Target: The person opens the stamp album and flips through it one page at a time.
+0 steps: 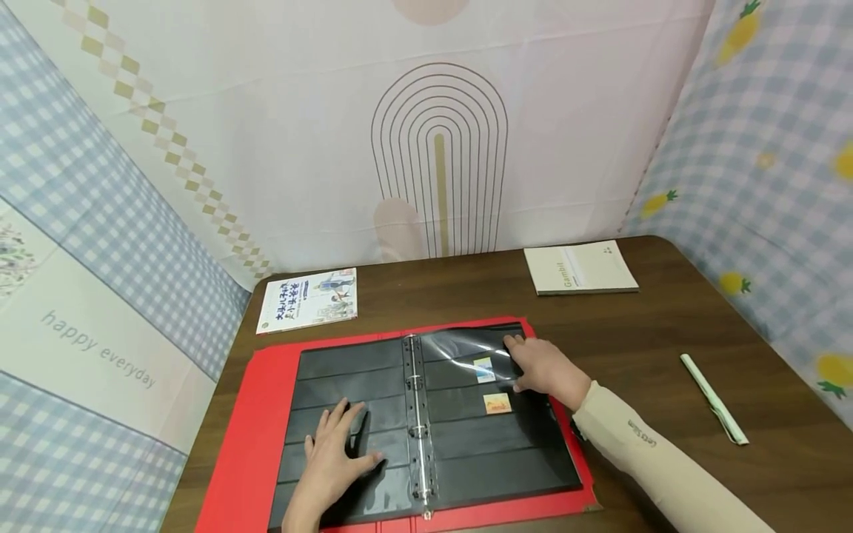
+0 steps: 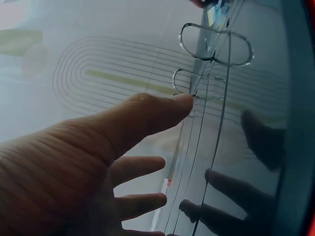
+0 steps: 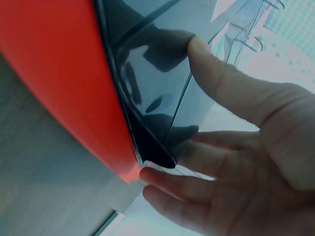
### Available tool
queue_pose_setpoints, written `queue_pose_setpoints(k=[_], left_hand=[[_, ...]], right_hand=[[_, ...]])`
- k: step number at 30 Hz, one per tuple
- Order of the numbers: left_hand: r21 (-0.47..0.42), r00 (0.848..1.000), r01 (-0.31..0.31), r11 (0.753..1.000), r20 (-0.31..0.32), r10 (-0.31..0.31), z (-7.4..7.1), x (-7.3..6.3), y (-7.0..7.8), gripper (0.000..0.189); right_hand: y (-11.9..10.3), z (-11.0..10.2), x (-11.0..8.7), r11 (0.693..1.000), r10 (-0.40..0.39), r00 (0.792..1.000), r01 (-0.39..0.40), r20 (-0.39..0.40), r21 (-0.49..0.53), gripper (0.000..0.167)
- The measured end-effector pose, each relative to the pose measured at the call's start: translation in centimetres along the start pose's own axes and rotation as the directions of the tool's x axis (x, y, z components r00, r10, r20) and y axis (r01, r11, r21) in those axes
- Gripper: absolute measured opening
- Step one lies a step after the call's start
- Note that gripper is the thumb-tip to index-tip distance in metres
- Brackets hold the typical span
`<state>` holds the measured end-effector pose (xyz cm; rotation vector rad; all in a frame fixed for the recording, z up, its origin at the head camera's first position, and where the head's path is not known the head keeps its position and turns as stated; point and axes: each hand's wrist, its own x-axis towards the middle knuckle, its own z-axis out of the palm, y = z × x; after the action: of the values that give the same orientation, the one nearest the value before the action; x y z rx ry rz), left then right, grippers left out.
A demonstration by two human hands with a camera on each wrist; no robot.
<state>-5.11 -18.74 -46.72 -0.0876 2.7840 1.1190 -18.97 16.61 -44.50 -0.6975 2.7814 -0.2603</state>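
A red ring binder (image 1: 229, 437) lies open on the table, with black pocket pages on both sides of its metal rings (image 1: 418, 426). On the right page (image 1: 493, 455) are two small stamps, a blue one (image 1: 484, 369) and an orange one (image 1: 497, 403). My left hand (image 1: 331, 453) is spread over the left page (image 1: 353, 363), its reflection showing in the plastic. At the upper outer corner of the right page is my right hand (image 1: 545, 370). Its thumb (image 3: 211, 69) touches the page surface, while the fingers lie around the curled-up corner (image 3: 160, 152).
A white picture book (image 1: 308, 300) lies at the back left of the brown table (image 1: 440, 296). At the back right lies a cream book (image 1: 581, 268) marked "Gambit". A pale green pen-like stick (image 1: 713, 400) is to the right. Patterned cloth hangs behind and on both sides.
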Motion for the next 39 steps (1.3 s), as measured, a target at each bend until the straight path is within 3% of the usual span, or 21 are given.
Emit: queue_pose_setpoints(k=[6, 10, 15, 18, 26, 35, 39], left_hand=[[0.007, 0.999, 0.001, 1.000, 0.045, -0.002, 0.0, 0.1, -0.1, 0.086], [0.032, 0.998, 0.001, 0.999, 0.055, -0.003, 0.2, 0.1, -0.1, 0.086], [0.045, 0.997, 0.004, 0.999, 0.072, -0.007, 0.2, 0.1, -0.3, 0.086], [0.046, 0.997, 0.003, 0.999, 0.079, -0.007, 0.2, 0.1, -0.4, 0.088], [0.043, 0.997, 0.015, 0.999, 0.074, -0.019, 0.3, 0.2, -0.5, 0.088], [0.037, 0.997, 0.010, 0.999, 0.071, -0.013, 0.3, 0.1, -0.6, 0.088], [0.027, 0.997, 0.002, 1.000, 0.071, -0.004, 0.3, 0.1, -0.5, 0.087]], right_hand=[[-0.3, 0.7, -0.5, 0.999, -0.031, 0.989, 0.028, -0.145, -0.025, 0.088], [-0.1, 1.2, -0.6, 0.999, -0.002, 0.980, 0.012, -0.201, 0.046, 0.094], [0.3, 1.4, -0.9, 0.967, 0.099, 0.978, -0.050, -0.186, 0.249, 0.102], [0.6, 1.6, -1.2, 0.945, 0.129, 0.974, -0.063, -0.188, 0.320, 0.108], [0.7, 1.3, -2.4, 0.915, 0.131, 0.967, -0.033, -0.219, 0.402, 0.116], [0.3, -0.1, -4.1, 0.901, 0.131, 0.976, -0.043, -0.176, 0.431, 0.105], [0.2, -0.7, -4.9, 0.875, 0.123, 0.978, -0.026, -0.170, 0.484, 0.098]])
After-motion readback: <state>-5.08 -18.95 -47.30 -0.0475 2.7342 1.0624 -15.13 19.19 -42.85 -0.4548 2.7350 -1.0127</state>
